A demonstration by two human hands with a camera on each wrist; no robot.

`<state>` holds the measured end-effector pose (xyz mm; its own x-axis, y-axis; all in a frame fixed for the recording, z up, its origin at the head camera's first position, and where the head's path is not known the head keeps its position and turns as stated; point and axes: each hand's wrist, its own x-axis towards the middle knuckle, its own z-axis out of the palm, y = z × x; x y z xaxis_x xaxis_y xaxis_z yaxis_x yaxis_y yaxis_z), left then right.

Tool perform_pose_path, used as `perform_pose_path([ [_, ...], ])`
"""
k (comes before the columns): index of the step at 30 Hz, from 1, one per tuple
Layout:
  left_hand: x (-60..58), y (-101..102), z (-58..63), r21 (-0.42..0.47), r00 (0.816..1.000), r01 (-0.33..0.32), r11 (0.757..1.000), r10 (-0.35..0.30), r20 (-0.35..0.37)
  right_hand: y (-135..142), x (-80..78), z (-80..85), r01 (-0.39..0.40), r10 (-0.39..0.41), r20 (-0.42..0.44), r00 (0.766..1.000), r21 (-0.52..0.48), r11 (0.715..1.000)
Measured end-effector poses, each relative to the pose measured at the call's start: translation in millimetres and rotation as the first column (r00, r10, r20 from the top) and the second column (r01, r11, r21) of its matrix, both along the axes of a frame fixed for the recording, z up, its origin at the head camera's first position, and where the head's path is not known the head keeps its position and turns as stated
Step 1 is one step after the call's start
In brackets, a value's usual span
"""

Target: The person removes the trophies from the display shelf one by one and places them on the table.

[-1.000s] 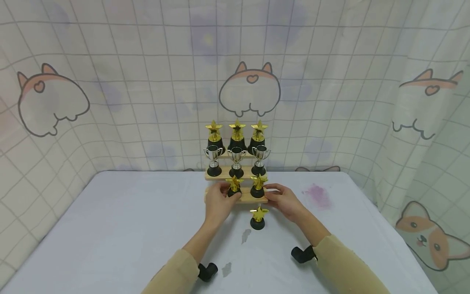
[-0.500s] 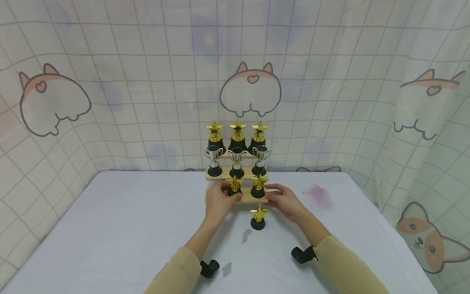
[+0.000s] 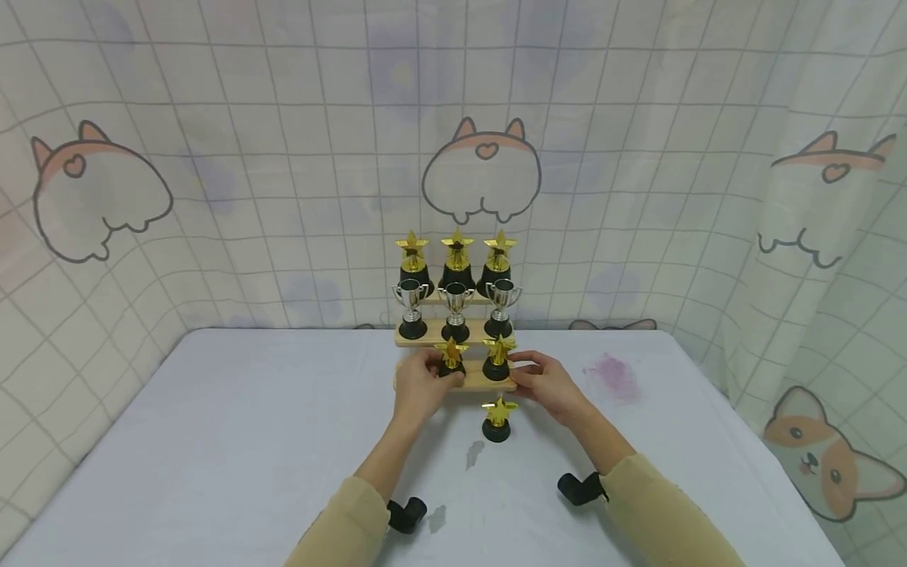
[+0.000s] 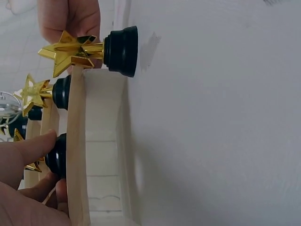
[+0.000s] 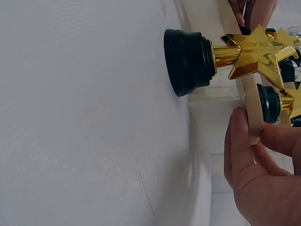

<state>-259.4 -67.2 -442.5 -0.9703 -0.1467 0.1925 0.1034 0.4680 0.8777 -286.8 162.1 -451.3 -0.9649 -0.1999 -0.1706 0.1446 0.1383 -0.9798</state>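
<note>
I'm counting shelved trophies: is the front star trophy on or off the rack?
Off: the front star trophy stands upright on the white tabletop, before the lowest shelf.

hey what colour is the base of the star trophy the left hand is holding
Black; the left wrist view shows that base best.

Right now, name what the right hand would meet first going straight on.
Beyond the bottom shelf it grips, the right hand would likely meet that shelf's rightmost gold star trophy; depth unclear.
</note>
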Motion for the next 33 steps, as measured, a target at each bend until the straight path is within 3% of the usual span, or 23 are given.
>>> perform_pose_path([
  [15, 7.3, -1.5, 0.8, -0.044, 0.999, 0.009, 0.999, -0.011, -0.042, -1.6, 1.3, 0.8, 0.029, -0.028, -0.012, 1.000, 0.015, 0.999],
  [24, 20.1, -7.9, 8.2, -0.063, 0.999, 0.016, 0.998, -0.018, -0.033, -3.3, 3.5, 5.4, 0.016, -0.016, -0.033, 0.999, 0.015, 1.000],
  [33, 34.6, -12.1, 3.3, -0.074, 0.999, 0.007, 0.997, -0.010, -0.039, -2.0, 2.9, 3.1, 0.012, -0.012, -0.023, 1.000, 0.019, 1.000],
])
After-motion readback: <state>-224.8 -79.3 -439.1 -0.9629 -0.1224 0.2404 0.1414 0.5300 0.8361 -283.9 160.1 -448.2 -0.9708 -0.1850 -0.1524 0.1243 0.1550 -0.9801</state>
